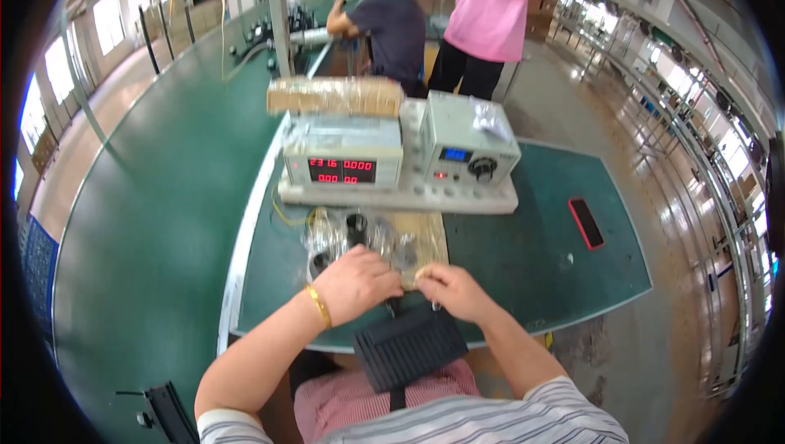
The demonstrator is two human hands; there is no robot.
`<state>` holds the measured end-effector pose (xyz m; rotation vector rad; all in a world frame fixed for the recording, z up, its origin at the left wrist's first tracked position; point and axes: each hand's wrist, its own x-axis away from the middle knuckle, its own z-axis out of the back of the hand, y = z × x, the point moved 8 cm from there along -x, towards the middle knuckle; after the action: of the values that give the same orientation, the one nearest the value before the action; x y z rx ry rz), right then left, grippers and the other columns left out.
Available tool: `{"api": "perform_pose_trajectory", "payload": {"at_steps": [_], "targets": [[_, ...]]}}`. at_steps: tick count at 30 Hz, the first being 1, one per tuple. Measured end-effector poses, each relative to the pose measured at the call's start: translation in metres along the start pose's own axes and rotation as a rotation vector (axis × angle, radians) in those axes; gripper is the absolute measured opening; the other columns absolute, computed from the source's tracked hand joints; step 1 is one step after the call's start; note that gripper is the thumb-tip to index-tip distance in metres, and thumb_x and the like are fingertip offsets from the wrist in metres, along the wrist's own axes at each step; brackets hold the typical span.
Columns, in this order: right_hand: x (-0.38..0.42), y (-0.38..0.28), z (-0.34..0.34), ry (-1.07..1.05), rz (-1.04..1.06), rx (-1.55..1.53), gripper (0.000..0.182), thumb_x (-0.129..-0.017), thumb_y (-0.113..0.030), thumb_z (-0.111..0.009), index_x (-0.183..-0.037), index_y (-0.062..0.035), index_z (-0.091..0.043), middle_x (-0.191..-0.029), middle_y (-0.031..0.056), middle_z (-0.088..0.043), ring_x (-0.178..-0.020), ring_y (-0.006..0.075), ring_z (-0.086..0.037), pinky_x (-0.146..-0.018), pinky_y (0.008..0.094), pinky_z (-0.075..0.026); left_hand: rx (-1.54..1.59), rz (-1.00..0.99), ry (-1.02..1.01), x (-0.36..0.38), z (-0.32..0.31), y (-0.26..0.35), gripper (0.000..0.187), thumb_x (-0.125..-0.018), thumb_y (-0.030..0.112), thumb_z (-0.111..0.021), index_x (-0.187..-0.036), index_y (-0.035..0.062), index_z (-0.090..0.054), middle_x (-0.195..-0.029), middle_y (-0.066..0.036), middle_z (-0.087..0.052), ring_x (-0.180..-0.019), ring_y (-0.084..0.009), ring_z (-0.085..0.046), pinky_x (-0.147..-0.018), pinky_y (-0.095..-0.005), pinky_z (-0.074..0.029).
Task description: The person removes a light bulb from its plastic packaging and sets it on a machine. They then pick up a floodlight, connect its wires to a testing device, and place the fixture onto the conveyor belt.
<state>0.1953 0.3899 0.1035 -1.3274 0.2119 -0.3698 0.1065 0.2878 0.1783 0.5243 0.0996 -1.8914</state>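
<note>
A black ribbed block [409, 346] lies at the near edge of the green table, over the person's lap. Just above its left part is my left hand [358, 284], its fingers curled round something dark that I cannot make out. My right hand [452, 290] is pinched near the block's upper right edge, by a small shiny piece; what it holds is too small to name. Beyond my hands, a black cylindrical part [356, 230] stands among clear plastic wrapping [380, 235] on a tan board [432, 235].
A meter with red digits [343, 150] carries a taped cardboard box [335, 96]. Beside it is a grey instrument with a dial [470, 145]. A red-edged phone [585, 224] lies at the right. Two people [388, 27] are beyond the table. Another black device [168, 415] is lower left.
</note>
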Motion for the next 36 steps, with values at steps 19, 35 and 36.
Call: {"api": "perform_pose_trajectory", "payload": {"at_steps": [19, 35, 36], "targets": [[-0.003, 0.0, 0.008, 0.088, 0.058, 0.029, 0.017, -0.093, -0.019, -0.056, -0.1, -0.0029, -0.058, -0.075, -0.0002, -0.054, -0.067, 0.0077, -0.051, -0.062, 0.0244, -0.043, 0.408, 0.443, 0.032, -0.014, -0.004, -0.035, 0.014, -0.08, 0.018, -0.069, -0.084, 0.0051, -0.066, -0.078, -0.01, -0.063, -0.082, -0.0276, -0.061, -0.071, -0.0373, -0.05], [-0.012, 0.017, 0.037, 0.404, 0.039, -0.045, 0.01, -0.093, -0.009, -0.054, -0.088, -0.0007, -0.055, -0.069, 0.0017, -0.057, -0.061, 0.0075, -0.055, -0.057, 0.0237, -0.044, 0.185, 0.574, 0.369, 0.076, -0.014, 0.016, 0.024, -0.079, 0.013, -0.07, -0.098, 0.0022, -0.061, -0.097, -0.014, -0.06, -0.093, -0.0324, -0.056, -0.081, -0.0383, -0.046], [-0.015, 0.018, 0.038, 0.41, 0.024, -0.022, 0.011, -0.093, -0.01, -0.055, -0.087, -0.0006, -0.055, -0.068, 0.0016, -0.057, -0.06, 0.0074, -0.054, -0.056, 0.0236, -0.044, 0.22, 0.651, 0.287, 0.089, -0.027, 0.021, 0.034, -0.077, 0.019, -0.072, -0.104, 0.0024, -0.061, -0.106, -0.015, -0.058, -0.102, -0.0342, -0.053, -0.089, -0.0395, -0.043]]}}
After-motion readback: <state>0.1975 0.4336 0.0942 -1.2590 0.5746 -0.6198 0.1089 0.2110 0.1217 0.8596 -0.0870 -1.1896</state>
